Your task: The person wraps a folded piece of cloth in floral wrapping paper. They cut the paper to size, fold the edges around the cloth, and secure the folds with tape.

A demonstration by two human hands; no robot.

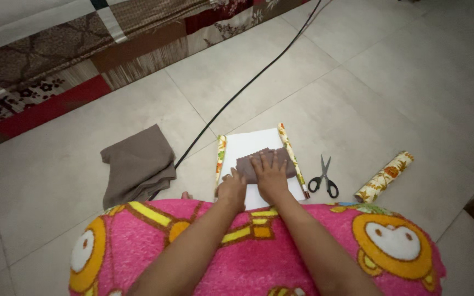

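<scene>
A sheet of wrapping paper (250,143) lies white side up on the tiled floor, its two floral-printed edges curled up. On it rests a small folded brown cloth (248,164). My right hand (271,175) lies flat on the cloth, fingers spread. My left hand (231,189) rests on the paper at the cloth's near left corner, fingers curled; whether it pinches the cloth is unclear.
Black-handled scissors (323,178) lie right of the paper, and a floral roll of wrapping paper (384,176) further right. A larger brown cloth (137,164) lies to the left. A black cable (248,82) runs across the floor. A pink patterned blanket (248,252) covers my lap. A quilted bedspread (83,55) hangs behind.
</scene>
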